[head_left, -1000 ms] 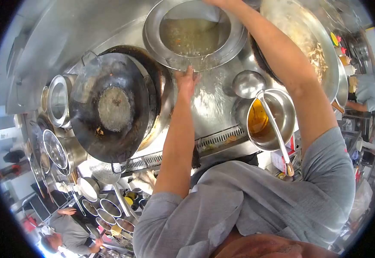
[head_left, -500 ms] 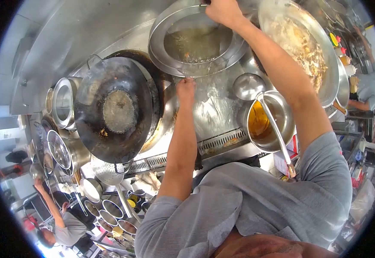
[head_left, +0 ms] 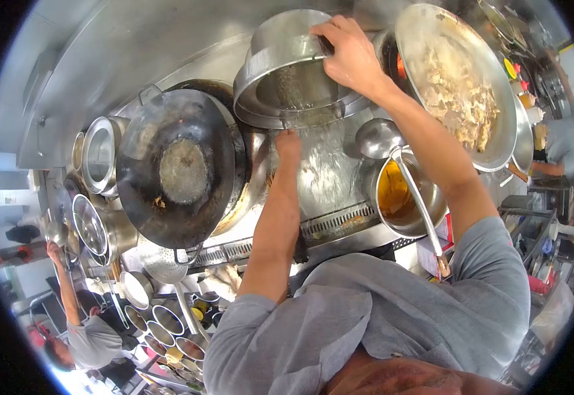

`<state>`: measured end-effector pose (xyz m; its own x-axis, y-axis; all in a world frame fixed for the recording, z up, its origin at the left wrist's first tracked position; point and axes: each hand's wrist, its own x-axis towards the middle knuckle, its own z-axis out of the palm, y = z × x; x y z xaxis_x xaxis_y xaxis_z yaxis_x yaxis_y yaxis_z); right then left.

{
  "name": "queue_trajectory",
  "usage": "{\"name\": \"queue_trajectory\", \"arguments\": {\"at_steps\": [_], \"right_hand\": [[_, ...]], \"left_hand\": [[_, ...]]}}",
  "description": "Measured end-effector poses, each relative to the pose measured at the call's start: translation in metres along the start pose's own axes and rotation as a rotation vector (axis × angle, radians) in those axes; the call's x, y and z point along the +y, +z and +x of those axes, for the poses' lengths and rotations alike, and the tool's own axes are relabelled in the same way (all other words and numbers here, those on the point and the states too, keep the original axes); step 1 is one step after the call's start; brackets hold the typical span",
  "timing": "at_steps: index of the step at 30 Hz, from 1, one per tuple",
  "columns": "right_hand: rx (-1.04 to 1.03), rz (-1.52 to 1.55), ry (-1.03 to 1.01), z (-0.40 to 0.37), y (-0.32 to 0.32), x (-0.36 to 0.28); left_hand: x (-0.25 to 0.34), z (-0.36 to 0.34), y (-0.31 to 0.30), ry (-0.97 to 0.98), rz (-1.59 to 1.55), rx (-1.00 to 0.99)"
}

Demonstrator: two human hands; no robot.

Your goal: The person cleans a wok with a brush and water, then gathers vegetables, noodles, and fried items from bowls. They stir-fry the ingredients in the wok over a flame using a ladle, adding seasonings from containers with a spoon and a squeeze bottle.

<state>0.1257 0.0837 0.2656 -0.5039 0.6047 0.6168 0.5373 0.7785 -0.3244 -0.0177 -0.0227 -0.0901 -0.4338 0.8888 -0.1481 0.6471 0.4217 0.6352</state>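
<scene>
A wide steel pot (head_left: pixel 280 31) is tilted toward me on the stovetop, so its outer wall shows at the back and its inside faces me. My right hand (head_left: pixel 351 54) is closed on a dark handle on its far right side. My left hand (head_left: pixel 289 143) is closed at the near rim, where a small handle partly shows. A little cloudy liquid seems to lie inside; its level is hard to make out. Right of the pot, a steel ladle (head_left: pixel 379 138) rests across a bowl of amber oil (head_left: pixel 395 191).
A blackened wok (head_left: pixel 181 171) stands left of my left arm. A large pan (head_left: pixel 408 39) of pale cooked pieces steams at right. The steel counter (head_left: pixel 329 168) is wet. A perforated skimmer (head_left: pixel 162 260) and several pots lie lower left. Other people (head_left: pixel 96 349) are at both sides.
The pot has tipped toward me, its far side rising. My right hand has come nearer and lower with its handle; my left hand has dropped slightly at the near rim.
</scene>
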Motion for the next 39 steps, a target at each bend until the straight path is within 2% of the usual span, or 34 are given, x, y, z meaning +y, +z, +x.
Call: {"name": "queue_trajectory", "arguments": {"at_steps": [1,2,7,8,10,11,13,14,16,17,19,20,21,22,24,36,39], "right_hand": [[-0.003,0.003,-0.012,-0.005,-0.003,-0.003],[-0.023,0.024,-0.013,-0.009,-0.005,-0.007],[-0.069,0.044,-0.042,-0.033,-0.013,-0.028],[-0.069,0.039,-0.064,-0.037,-0.016,-0.031],[-0.063,0.08,-0.092,-0.042,-0.023,-0.037],[-0.065,0.081,-0.106,-0.043,-0.028,-0.043],[-0.038,0.054,-0.152,-0.042,-0.041,-0.054],[-0.036,0.037,-0.16,-0.041,-0.048,-0.059],[-0.002,0.027,-0.203,-0.039,-0.065,-0.068],[0.031,0.019,-0.242,-0.037,-0.074,-0.075],[0.057,0.018,-0.262,-0.037,-0.096,-0.092],[0.088,0.0,-0.278,-0.038,-0.104,-0.099],[0.118,-0.019,-0.294,-0.038,-0.112,-0.106],[0.143,-0.016,-0.299,-0.038,-0.122,-0.116],[0.169,-0.03,-0.313,-0.04,-0.137,-0.129],[0.264,-0.072,-0.449,-0.026,-0.189,-0.174],[0.238,-0.105,-0.361,-0.011,-0.182,-0.172]], "left_hand": [[-0.012,0.004,0.01,0.224,0.376,0.047],[-0.013,0.001,0.01,0.214,0.37,0.057],[0.008,-0.01,0.004,0.069,-0.114,-0.166],[0.011,-0.011,0.003,0.071,-0.127,-0.149],[0.015,-0.014,0.001,0.317,0.53,-0.149],[0.018,-0.014,-0.002,0.31,0.524,-0.137],[0.025,-0.017,-0.006,0.099,0.147,-0.119],[0.032,-0.017,-0.016,0.098,0.145,-0.114],[0.05,-0.015,-0.036,-0.034,-0.11,-0.267],[0.047,-0.015,-0.038,-0.029,-0.11,-0.262],[0.03,-0.012,-0.033,0.361,-0.502,0.074],[0.037,-0.013,-0.033,0.48,-0.778,0.165],[0.039,-0.015,-0.036,0.485,-0.777,0.168],[0.037,-0.016,-0.043,0.45,-0.81,0.156],[0.071,0.002,-0.067,0.396,-0.873,0.145],[0.153,-0.054,-0.164,-0.065,-1.244,-0.021],[0.165,-0.074,-0.178,-0.207,-1.329,-0.077]]}}
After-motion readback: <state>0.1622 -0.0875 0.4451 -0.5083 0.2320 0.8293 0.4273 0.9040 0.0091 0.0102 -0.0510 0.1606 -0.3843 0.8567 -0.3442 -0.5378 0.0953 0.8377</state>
